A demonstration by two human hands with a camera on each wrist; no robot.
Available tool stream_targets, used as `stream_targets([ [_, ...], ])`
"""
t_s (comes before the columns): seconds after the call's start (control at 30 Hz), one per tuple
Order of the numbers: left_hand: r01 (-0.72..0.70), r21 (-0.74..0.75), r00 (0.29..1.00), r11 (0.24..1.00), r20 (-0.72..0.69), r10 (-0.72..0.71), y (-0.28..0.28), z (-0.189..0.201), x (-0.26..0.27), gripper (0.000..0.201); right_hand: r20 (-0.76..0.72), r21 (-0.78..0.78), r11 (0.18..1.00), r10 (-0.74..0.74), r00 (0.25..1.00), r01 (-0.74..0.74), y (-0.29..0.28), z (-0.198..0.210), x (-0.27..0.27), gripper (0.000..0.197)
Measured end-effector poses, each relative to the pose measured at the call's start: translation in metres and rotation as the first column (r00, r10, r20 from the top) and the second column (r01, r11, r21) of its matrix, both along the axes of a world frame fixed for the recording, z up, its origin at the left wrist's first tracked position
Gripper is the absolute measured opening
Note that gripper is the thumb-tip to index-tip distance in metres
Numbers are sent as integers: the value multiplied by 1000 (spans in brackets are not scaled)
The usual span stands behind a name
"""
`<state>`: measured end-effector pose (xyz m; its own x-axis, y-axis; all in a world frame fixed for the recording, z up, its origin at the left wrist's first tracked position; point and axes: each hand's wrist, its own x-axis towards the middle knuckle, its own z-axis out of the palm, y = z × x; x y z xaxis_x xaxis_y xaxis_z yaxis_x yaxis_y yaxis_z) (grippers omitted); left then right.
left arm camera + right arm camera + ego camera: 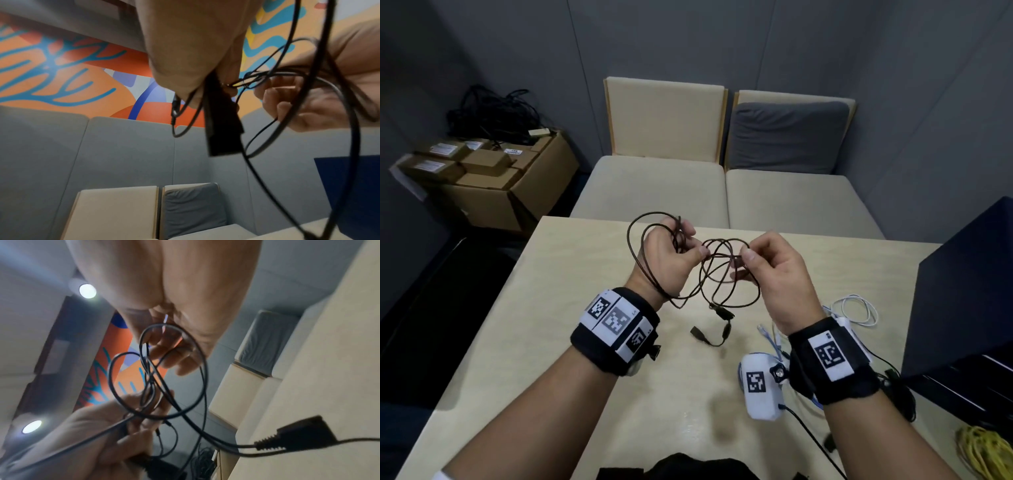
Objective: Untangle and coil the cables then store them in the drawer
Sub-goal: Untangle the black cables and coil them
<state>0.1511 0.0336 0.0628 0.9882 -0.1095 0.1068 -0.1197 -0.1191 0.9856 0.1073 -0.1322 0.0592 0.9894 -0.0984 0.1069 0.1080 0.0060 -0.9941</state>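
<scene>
At frame centre, above the counter [585, 342], our left hand [667, 260] grips the black cable [722, 294]; our right hand [774, 270] fingers pinch a loop.

Dark, perhaps brown cable [722, 274]; pale wood-grain table [551, 308].

A pale wood-grain bench [592, 342] carries a loose white cable [858, 310] near its right side, a yellow cable bundle [986, 452] at the near right corner, and a dark blue cabinet [969, 291] on the right edge. A light blue cable [774, 339] lies between them, partly hidden.
</scene>
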Motion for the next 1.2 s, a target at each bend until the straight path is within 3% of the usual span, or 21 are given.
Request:
stream_targets([
  [0.07,-10,-5,1000,1000,-5,10,-5,2,-1,29,-33,148,988,42,999,-37,2,-4,0,7],
  [0.13,-6,33,1000,999,-12,6,-9,3,-3,23,-70,126,987,105,992,-96,3,-2,0,10],
  [0.27,-11,35,998,999,-58,13,-4,1,-4,26,-115,-176,970,146,983,-165,-9,11,1,8],
  [0.37,-38,41,996,998,-80,41,0,-2,-4,32,-126,-498,851,119,985,-166,-17,17,3,10],
  [0.43,-53,102,995,993,-75,61,-1,-8,-4,29,-153,-592,784,115,982,-184,-20,23,3,12],
  [0.47,-56,140,995,989,-70,67,-1,-10,-4,26,-145,-542,817,141,979,-198,-20,26,2,15],
  [0.5,-60,172,995,983,-72,74,-1,-13,-5,25,-105,-383,899,184,977,-210,-21,27,-1,17],
  [0.53,-56,175,994,983,-87,72,-1,-14,-5,25,-51,-124,969,211,976,-216,-22,29,-3,18],
  [0.57,-52,146,993,988,-96,66,-1,-14,-5,26,-7,214,950,234,972,-227,-24,31,-3,20],
  [0.6,-44,135,993,990,-99,57,-2,-14,-5,28,27,513,826,256,966,-233,-25,33,-4,22],
  [0.63,-43,142,996,989,-77,55,-5,-12,-6,30,52,673,704,263,963,-229,-27,33,-5,23],
  [0.67,-54,157,996,986,-59,64,-7,-10,-6,31,54,725,648,280,958,-231,-30,33,-6,22],
  [0.7,-65,154,996,986,-49,74,-8,-7,-6,31,18,676,695,319,948,-246,-32,34,-6,22],
  [0.77,-83,150,994,985,-59,92,-6,-5,-3,28,-119,273,903,374,920,-332,-34,33,-6,30],
  [0.8,-79,143,994,987,-67,89,-3,-6,-2,26,-142,149,928,363,921,-342,-35,35,-6,33],
  [0.83,-69,137,994,988,-72,80,0,-7,0,25,-100,193,930,337,936,-314,-37,36,-5,36],
  [0.87,-62,123,994,990,-79,72,3,-8,1,26,-30,362,895,292,956,-262,-39,39,-5,35],
  [0.93,-70,68,993,995,-92,76,4,-9,1,30,96,687,706,145,985,-171,-39,42,-2,19],
  [0.97,-81,34,991,996,-106,84,4,-11,1,32,107,765,632,66,992,-125,-39,42,0,18],
  [1.07,-156,-70,965,985,-224,137,3,-15,4,31,55,839,543,-15,998,-38,-38,41,3,8],
  [1.2,-239,-82,935,968,-288,206,17,-21,8,29,-15,842,536,-93,996,63,-48,38,-1,17],
])
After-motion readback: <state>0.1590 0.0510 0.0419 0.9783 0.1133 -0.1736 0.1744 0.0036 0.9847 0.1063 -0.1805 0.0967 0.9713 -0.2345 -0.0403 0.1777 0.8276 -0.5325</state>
